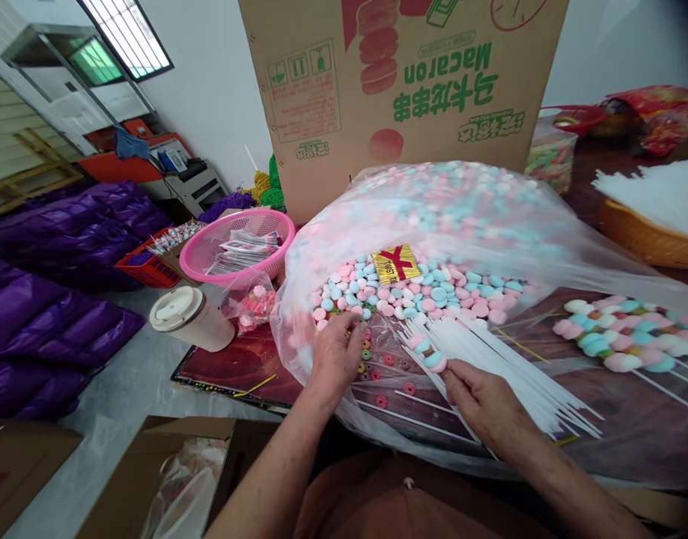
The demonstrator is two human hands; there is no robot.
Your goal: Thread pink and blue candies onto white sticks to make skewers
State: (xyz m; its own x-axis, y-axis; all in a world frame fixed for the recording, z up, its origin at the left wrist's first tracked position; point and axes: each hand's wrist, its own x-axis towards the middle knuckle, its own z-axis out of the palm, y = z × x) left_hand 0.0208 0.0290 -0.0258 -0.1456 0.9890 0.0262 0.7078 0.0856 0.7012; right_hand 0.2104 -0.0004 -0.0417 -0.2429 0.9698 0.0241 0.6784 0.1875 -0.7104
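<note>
My right hand [483, 400] grips a short skewer of candies [427, 353] in pink, blue and white, with a brown piece among them. My left hand [338, 352] is at the near edge of a heap of marshmallow candies [439, 288], its fingers curled in; what they pinch is hidden. Small ring-shaped candies [382, 401] in red, green and brown lie scattered just right of that hand. Beneath the right hand a bundle of white sticks [489, 367] fans out across the table. Finished candy skewers [629, 333] are piled at the right.
Clear plastic sheeting [332, 217] covers the back of the heap, with a gold packet [396, 264] on top. To the left stand a pink basket [290, 239] of packets and a lidded cup [209, 326]. A cardboard box [344, 161] rises behind; an orange basket [652, 236] holds more sticks.
</note>
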